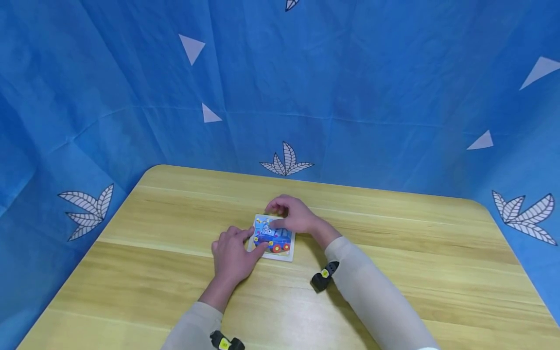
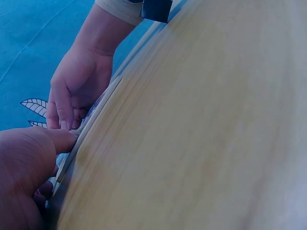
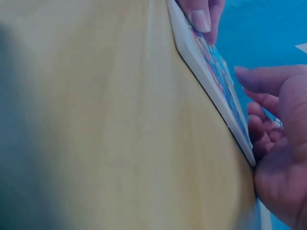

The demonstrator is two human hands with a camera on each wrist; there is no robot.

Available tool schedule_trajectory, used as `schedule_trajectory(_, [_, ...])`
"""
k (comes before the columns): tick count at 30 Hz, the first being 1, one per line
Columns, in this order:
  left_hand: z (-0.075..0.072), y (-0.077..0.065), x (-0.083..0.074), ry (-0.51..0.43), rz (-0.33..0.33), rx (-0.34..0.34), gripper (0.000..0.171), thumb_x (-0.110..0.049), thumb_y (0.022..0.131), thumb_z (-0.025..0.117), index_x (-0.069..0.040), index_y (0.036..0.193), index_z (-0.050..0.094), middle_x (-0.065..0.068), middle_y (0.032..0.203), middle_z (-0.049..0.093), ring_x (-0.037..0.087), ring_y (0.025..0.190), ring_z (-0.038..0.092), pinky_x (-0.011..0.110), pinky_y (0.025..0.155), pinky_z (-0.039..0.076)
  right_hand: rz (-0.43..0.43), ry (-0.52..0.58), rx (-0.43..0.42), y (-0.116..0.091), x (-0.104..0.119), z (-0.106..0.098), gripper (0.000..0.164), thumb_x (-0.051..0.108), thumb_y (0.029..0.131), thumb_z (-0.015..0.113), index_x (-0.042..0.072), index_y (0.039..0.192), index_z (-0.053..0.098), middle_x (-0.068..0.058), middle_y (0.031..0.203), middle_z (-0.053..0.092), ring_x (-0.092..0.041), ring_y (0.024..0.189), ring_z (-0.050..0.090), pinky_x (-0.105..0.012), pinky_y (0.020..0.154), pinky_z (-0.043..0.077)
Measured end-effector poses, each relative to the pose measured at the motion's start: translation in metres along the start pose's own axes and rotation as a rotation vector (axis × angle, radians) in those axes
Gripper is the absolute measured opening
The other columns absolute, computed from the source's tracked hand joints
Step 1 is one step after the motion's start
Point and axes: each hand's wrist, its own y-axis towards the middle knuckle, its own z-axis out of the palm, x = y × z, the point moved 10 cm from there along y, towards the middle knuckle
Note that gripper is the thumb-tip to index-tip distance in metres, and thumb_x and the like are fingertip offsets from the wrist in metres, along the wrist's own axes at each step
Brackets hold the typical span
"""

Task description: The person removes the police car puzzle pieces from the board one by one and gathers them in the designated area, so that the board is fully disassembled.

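Note:
A small puzzle board [image 1: 280, 237] with a white frame lies flat on the table, showing a blue cartoon vehicle with eyes and red wheels. At its left side my left hand [image 1: 234, 255] holds it, the thumb over the lower part of the picture and a finger along the left edge. My right hand [image 1: 295, 214] hovers at the top edge. Its thumb reaches over the picture, and the other fingers are loosely bent beyond the board. In the right wrist view, the right hand [image 3: 283, 115] shows a gap between thumb and fingers, with nothing visible between them.
The light wooden table [image 1: 153, 272] has rounded far corners. Behind it hangs a blue curtain [image 1: 350, 73] with white triangles and leaf prints. Each sleeve carries a black wrist camera, such as the right wrist camera [image 1: 324, 277].

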Motion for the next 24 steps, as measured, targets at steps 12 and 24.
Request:
schedule_trajectory(12, [-0.001, 0.0, 0.0, 0.003, 0.006, -0.002, 0.06, -0.048, 0.084, 0.078, -0.009, 0.129, 0.069, 0.006, 0.103, 0.059, 0.026, 0.093, 0.052, 0.045, 0.081, 0.03, -0.004, -0.085, -0.019, -0.003, 0.003, 0.004, 0.027, 0.021, 0.083, 0.083, 0.015, 0.109, 0.077, 0.003, 0.101, 0.058, -0.015, 0.09, 0.053, -0.033, 0.082, 0.045])
schedule_trajectory(24, [0.0, 0.0, -0.001, 0.009, 0.013, -0.005, 0.06, -0.048, 0.084, 0.077, -0.009, 0.129, 0.069, 0.005, 0.102, 0.059, 0.026, 0.092, 0.051, 0.044, 0.08, 0.029, -0.079, -0.084, -0.013, -0.006, 0.01, 0.007, 0.03, 0.015, 0.089, 0.075, 0.013, 0.119, 0.075, 0.001, 0.097, 0.059, -0.016, 0.083, 0.051, -0.034, 0.073, 0.045])
